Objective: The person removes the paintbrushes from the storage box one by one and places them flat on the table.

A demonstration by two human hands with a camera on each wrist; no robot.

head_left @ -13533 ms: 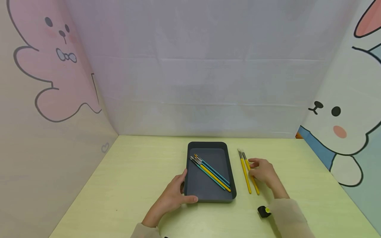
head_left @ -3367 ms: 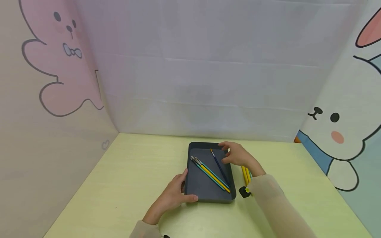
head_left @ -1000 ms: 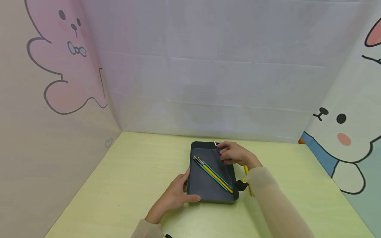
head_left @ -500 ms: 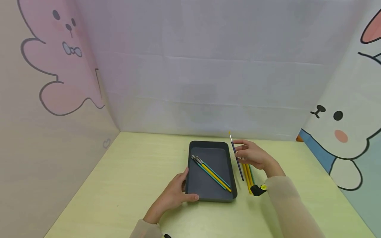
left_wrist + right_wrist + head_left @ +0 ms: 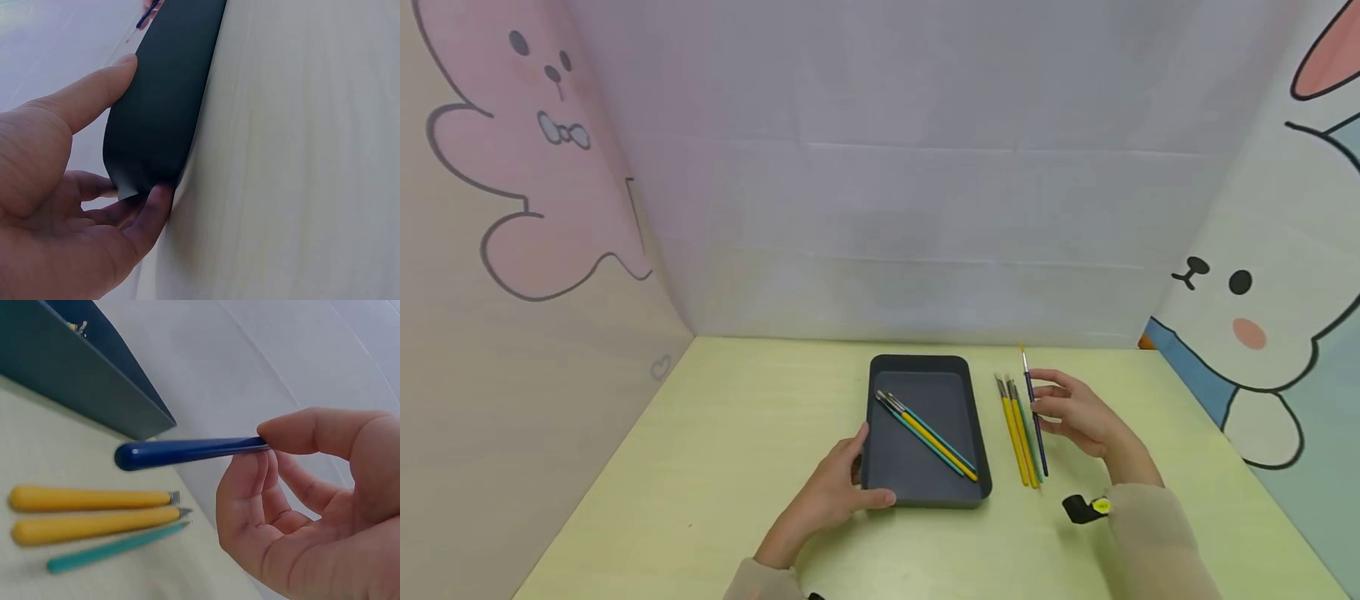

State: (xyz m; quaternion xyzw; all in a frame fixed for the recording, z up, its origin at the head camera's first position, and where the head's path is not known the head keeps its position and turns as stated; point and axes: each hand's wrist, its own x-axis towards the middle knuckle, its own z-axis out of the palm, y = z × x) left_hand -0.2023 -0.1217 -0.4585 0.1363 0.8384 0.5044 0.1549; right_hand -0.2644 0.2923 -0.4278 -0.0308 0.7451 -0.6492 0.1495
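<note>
Blue brush (image 5: 1035, 421) pinched in right hand (image 5: 1078, 412) fingertips above table brushes (image 5: 1019, 429); left hand (image 5: 835, 492) grips tray (image 5: 925, 492); next, lower and release

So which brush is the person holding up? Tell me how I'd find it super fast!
Find the dark gray tray on the pale green table. Just right of it lie two yellow brushes and a thin teal one, side by side. The right hand pinches the dark blue brush beside them: it is the only dark blue one and the only one in fingers.
</note>
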